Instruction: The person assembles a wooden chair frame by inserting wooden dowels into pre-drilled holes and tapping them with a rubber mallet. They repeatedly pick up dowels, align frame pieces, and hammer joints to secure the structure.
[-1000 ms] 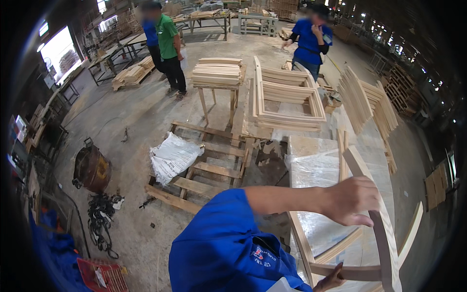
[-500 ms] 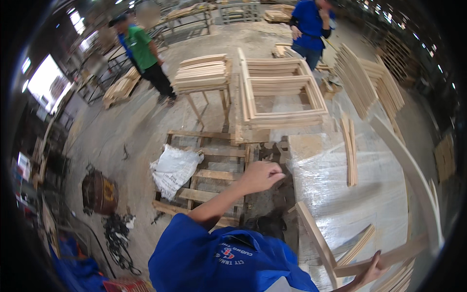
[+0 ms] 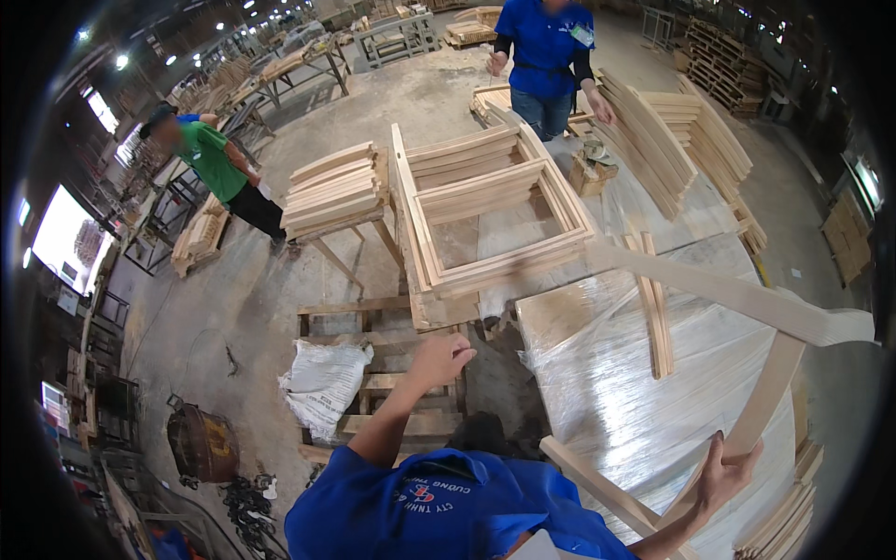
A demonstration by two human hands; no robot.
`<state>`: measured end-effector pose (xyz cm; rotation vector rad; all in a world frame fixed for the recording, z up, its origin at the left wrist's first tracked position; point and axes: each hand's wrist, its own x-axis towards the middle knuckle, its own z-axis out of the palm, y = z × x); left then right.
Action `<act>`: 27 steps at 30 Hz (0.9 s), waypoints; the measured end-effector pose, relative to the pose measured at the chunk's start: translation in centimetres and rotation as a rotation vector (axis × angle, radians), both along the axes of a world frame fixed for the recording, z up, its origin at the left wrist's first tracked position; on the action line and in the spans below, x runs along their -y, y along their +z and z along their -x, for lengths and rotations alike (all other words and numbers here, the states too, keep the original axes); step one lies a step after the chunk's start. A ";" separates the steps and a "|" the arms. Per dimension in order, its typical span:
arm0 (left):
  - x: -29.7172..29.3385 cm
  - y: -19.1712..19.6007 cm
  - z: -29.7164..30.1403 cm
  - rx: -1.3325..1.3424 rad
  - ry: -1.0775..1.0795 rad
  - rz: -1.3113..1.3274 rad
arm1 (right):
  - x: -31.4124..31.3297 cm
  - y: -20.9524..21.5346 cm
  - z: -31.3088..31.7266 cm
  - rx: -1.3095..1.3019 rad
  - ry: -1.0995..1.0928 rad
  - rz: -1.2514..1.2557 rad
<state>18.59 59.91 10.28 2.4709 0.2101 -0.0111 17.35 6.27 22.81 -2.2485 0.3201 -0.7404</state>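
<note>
My right hand [image 3: 728, 474] grips a rail of a pale wooden frame [image 3: 767, 392] at the lower right. One long curved piece of this frame reaches up and left over the wrapped table, its far end near the stacked frames. Another straight leg slants across the table's near edge. My left hand [image 3: 439, 362] hangs in the air above a slatted wooden pallet [image 3: 378, 381], fingers curled in with nothing visible in them. Beyond it, several joined wooden frames [image 3: 504, 271] lie stacked.
The table [image 3: 597, 373] under the frame is covered in clear plastic film, with thin wooden strips [image 3: 655, 317] on it. A white sack [image 3: 322, 385] lies on the pallet. Wooden slats [image 3: 336, 187] fill a small stand. A person in blue [image 3: 546, 47] stands beyond; another in green [image 3: 207, 159] stands left.
The wooden frame in my right hand has swung, its curved piece turning left across the table. My left hand has moved left and slightly down. The person in blue has lowered an arm.
</note>
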 end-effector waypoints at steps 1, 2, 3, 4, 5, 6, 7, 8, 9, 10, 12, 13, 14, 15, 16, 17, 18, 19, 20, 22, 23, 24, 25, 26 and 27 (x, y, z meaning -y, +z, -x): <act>-0.4 -0.3 -1.3 0.016 -0.002 0.024 | -0.4 -0.2 -0.4 -0.013 -0.004 0.017; -1.0 -0.5 -2.6 0.030 -0.007 0.047 | -0.7 -0.3 -0.8 -0.040 -0.003 0.019; -1.8 -0.7 -4.3 0.038 -0.023 0.028 | -1.0 -0.4 -1.2 -0.064 -0.005 0.025; -2.7 -0.8 -6.1 0.046 -0.042 0.011 | -1.4 -0.3 -1.6 -0.088 -0.011 0.032; -3.9 -0.9 -8.1 0.054 -0.064 -0.005 | -1.9 0.0 -2.0 -0.092 -0.035 0.077; -5.3 -1.2 -10.1 0.092 -0.049 -0.001 | -2.5 0.4 -2.5 -0.095 -0.058 0.125; -7.0 -1.4 -12.4 0.131 -0.039 0.001 | -3.3 0.8 -2.8 -0.097 -0.087 0.170; -8.6 -1.3 -15.1 0.128 -0.025 0.022 | -3.9 1.1 -3.0 -0.057 -0.143 0.174; -10.4 -1.1 -18.0 0.124 -0.013 0.043 | -4.3 1.5 -3.1 -0.015 -0.200 0.179; -12.5 -1.4 -21.0 0.189 -0.010 0.005 | -5.1 2.1 -3.2 0.028 -0.249 0.178; -17.1 -1.5 -27.2 0.252 0.028 -0.082 | -7.0 3.3 -3.4 0.181 -0.265 0.026; -19.0 -1.4 -30.4 0.247 0.059 -0.124 | -8.1 4.1 -3.5 0.264 -0.273 -0.047; -20.6 -1.3 -33.5 0.298 0.075 -0.121 | -8.9 5.4 -3.1 0.211 -0.405 0.060; -22.0 -1.3 -36.5 0.343 0.089 -0.115 | -9.4 6.8 -2.2 0.152 -0.541 0.167; -24.3 -1.3 -39.0 0.276 0.125 -0.251 | -9.8 7.8 -1.8 0.090 -0.658 0.261; -26.1 -1.1 -41.5 0.218 0.150 -0.389 | -9.8 8.2 -0.9 0.108 -0.729 0.260; -26.6 -1.3 -43.9 0.201 0.134 -0.432 | -9.9 8.7 0.6 0.119 -0.819 0.273; -26.8 -1.4 -46.2 0.183 0.114 -0.477 | -10.5 9.9 2.7 0.069 -0.975 0.374; -27.1 -1.4 -48.3 0.170 0.099 -0.527 | -11.2 11.3 4.4 0.015 -1.122 0.472; -29.8 -1.3 -51.4 0.230 0.054 -0.627 | -12.8 13.4 6.9 -0.052 -1.350 0.607; -31.6 -1.7 -52.1 0.241 0.039 -0.689 | -13.1 13.8 6.7 -0.062 -1.358 0.669; -29.9 -1.2 -54.9 0.167 -0.018 -0.676 | -15.6 14.4 10.4 -0.055 -1.431 0.734; -29.6 -1.2 -56.5 0.082 -0.047 -0.675 | -17.6 14.8 12.4 -0.045 -1.445 0.801; -29.1 -1.2 -57.4 0.070 -0.054 -0.660 | -19.4 15.4 14.5 -0.045 -1.442 0.866; -33.6 -0.7 -54.7 -0.002 0.046 -0.688 | -16.0 15.8 10.7 -0.046 -1.284 0.912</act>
